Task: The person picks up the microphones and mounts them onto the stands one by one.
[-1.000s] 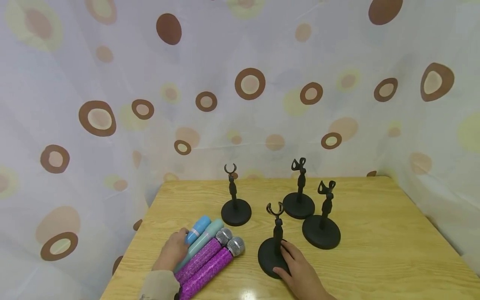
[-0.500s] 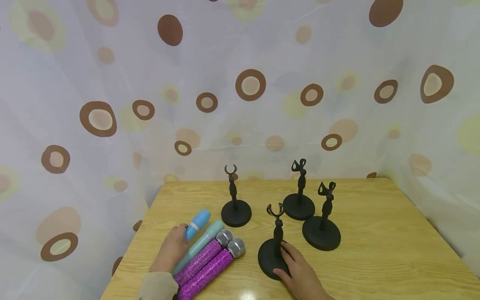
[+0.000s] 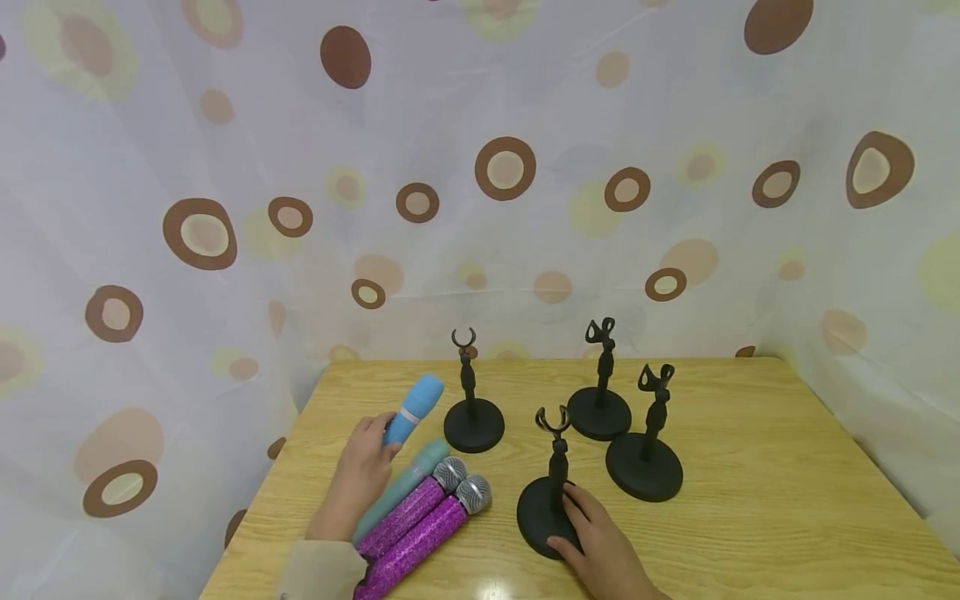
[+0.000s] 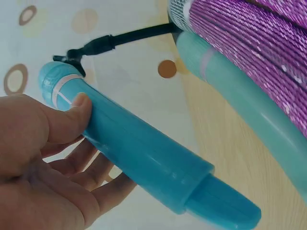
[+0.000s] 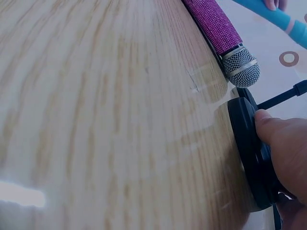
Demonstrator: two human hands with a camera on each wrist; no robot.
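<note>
My left hand [image 3: 360, 471] grips a blue microphone [image 3: 415, 408] by its handle, raised at a tilt with its head pointing up and away. In the left wrist view, the thumb lies along the blue microphone [image 4: 139, 143] near its pale band, with fingers curled beneath. My right hand [image 3: 606, 546] holds the round base of the nearest black microphone stand [image 3: 534, 515], thumb on the base and fingers by the post. The cradle atop that stand holds nothing. Right of the left hand lie a teal microphone [image 3: 408, 483] and two glittery purple microphones [image 3: 401, 518], [image 3: 420, 546] side by side.
Three more black microphone stands stand upright on the wooden table [image 3: 780, 517]: one at the back left [image 3: 474, 425], one at the back right [image 3: 597, 412] and one farther right [image 3: 643, 467]. A spotted curtain [image 3: 570, 242] hangs behind the table and along its sides.
My left hand has lifted the blue microphone off its place beside the teal one, carrying it up and away, and to the right. The right hand and its stand have stayed put.
</note>
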